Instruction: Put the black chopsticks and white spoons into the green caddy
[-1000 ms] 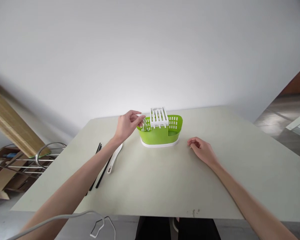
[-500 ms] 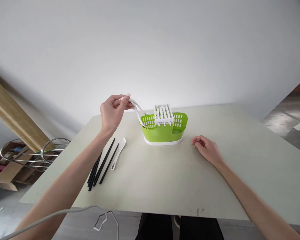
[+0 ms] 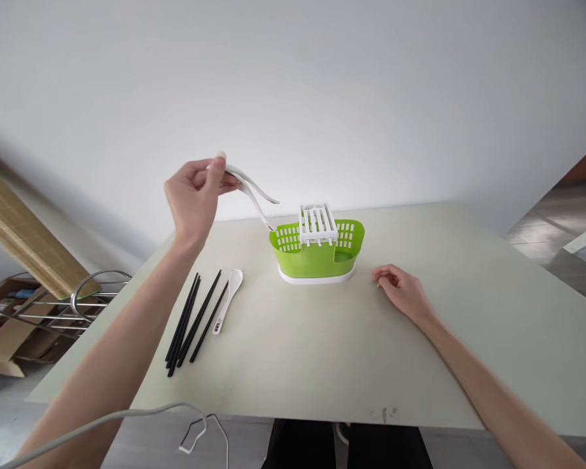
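1. Left hand [image 3: 196,195]: raised above the table [image 3: 297,345], palm side hidden, wrist bent slightly upward. Thumb lies on top, pressed toward the fingers beneath; the grip is clamped on two white spoons [image 3: 258,210].
2. Held spoons: bowls concealed by the fingers. Handles extend rightward and down from the grip, fanned apart at the ends. The lower handle's tip shows at the basket's left rim; contact cannot be determined. The upper handle ends higher and farther right.
3. Left forearm [image 3: 120,348]: runs diagonally from the lower left corner up to the wrist.
4. Right hand [image 3: 400,286]: low and to the right of the left-hand grip, well apart from it, resting on the table. Fingers are loosely curled inward; whether thumb and fingertips meet cannot be told. The right forearm [image 3: 486,384] slants up from the lower right.
5. Green perforated basket [image 3: 317,266]: below and to the right of the left-hand grip, upright, between the two hands. A white slatted rack [image 3: 319,236] spans its middle.
6. Below the left-hand grip, nearer the wearer: black chopsticks [image 3: 200,318] lying roughly side by side, with a single loose spoon [image 3: 228,299] just right of them.
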